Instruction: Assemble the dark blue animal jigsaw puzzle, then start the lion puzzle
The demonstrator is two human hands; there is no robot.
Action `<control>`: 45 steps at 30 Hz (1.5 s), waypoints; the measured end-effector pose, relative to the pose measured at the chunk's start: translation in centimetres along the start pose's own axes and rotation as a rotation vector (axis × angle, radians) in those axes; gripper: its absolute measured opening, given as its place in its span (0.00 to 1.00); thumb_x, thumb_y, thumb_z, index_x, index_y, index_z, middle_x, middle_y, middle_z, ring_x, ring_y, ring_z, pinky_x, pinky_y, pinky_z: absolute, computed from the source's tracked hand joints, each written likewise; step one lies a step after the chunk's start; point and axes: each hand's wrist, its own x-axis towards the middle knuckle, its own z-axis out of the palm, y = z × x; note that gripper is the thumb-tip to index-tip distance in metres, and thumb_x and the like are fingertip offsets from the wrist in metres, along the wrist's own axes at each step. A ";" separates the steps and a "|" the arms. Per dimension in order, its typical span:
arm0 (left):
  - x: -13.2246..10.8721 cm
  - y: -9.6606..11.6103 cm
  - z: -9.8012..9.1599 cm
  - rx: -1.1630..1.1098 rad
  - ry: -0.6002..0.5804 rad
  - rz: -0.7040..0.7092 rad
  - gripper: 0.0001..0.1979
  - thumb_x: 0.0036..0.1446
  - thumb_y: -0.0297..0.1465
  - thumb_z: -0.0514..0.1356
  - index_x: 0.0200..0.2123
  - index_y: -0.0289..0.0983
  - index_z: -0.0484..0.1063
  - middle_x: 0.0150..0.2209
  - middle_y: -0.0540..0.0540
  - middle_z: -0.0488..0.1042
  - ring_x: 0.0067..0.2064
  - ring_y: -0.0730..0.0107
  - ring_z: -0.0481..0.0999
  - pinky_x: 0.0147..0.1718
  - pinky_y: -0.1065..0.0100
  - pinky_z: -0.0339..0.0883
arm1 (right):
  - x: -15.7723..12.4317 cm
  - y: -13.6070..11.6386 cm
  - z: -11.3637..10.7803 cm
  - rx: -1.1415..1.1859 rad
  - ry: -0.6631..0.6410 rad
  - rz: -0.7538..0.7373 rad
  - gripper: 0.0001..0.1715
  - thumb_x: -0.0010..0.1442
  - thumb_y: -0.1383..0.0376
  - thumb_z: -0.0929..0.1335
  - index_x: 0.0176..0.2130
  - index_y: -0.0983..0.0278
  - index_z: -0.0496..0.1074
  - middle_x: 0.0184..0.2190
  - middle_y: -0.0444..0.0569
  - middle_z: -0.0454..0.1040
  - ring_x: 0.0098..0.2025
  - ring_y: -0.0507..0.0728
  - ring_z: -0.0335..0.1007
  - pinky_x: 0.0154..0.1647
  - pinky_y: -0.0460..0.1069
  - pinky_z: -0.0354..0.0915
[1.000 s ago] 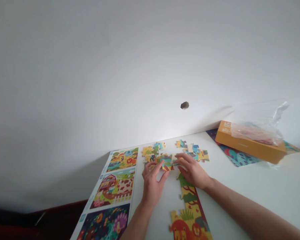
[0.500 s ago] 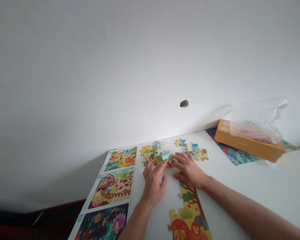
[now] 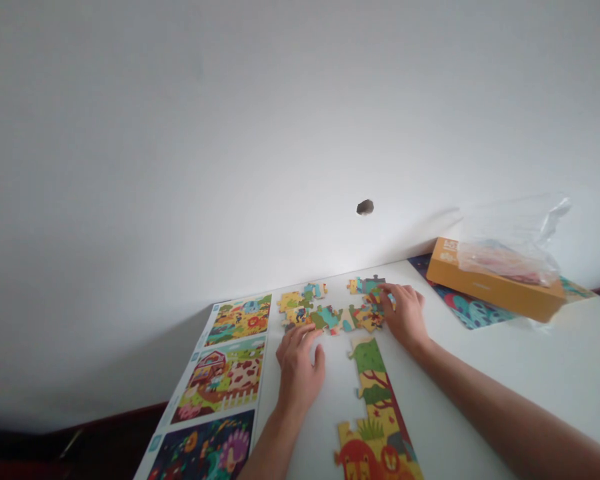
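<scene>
My left hand (image 3: 300, 363) rests on the table, fingers spread, its fingertips at the near edge of a cluster of loose puzzle pieces (image 3: 294, 303). My right hand (image 3: 405, 317) is over the right-hand group of puzzle pieces (image 3: 370, 315), its fingers bent and closed at a piece that they partly cover. Between the hands lie green and blue pieces (image 3: 325, 317). Nearer to me is a joined strip of puzzle (image 3: 377, 400) with bushes, a tree trunk and red lions; its lower end runs out of view.
On the left lies a sheet of printed pictures (image 3: 230, 367) with animal and farm scenes. At the back right, an orange box (image 3: 495, 287) with a clear plastic bag (image 3: 515, 233) on it sits on a dark patterned sheet (image 3: 473, 313). A white wall (image 3: 280, 167) with a hole (image 3: 365, 207) stands behind.
My right hand has moved right, from the middle pieces to the right-hand group, and its fingers have bent. More middle pieces now show. My left hand has shifted slightly toward me and left.
</scene>
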 end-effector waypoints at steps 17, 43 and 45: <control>-0.3 0.0 -0.1 0.015 -0.163 0.066 0.27 0.55 0.19 0.54 0.55 0.46 0.73 0.56 0.51 0.75 0.62 0.50 0.62 0.60 0.43 0.57 | -1.2 -1.2 0.2 -0.266 -0.226 -0.251 0.19 0.59 0.59 0.68 0.51 0.51 0.75 0.61 0.52 0.65 0.62 0.69 0.53 0.64 0.72 0.37; 0.1 0.8 -0.1 0.408 -0.086 -0.368 0.22 0.57 0.29 0.59 0.54 0.48 0.74 0.62 0.39 0.64 0.60 0.45 0.63 0.55 0.40 0.55 | -1.5 -2.1 -0.6 -0.168 -0.530 -0.606 0.28 0.65 0.42 0.60 0.61 0.43 0.66 0.70 0.49 0.50 0.70 0.75 0.39 0.64 0.77 0.34; 0.1 0.8 -0.1 0.403 -0.092 -0.337 0.22 0.57 0.28 0.59 0.54 0.50 0.75 0.62 0.41 0.64 0.60 0.45 0.63 0.55 0.40 0.55 | -1.5 -2.1 -0.6 -0.170 -0.520 -0.576 0.28 0.65 0.43 0.60 0.60 0.44 0.67 0.69 0.51 0.52 0.70 0.76 0.39 0.64 0.77 0.34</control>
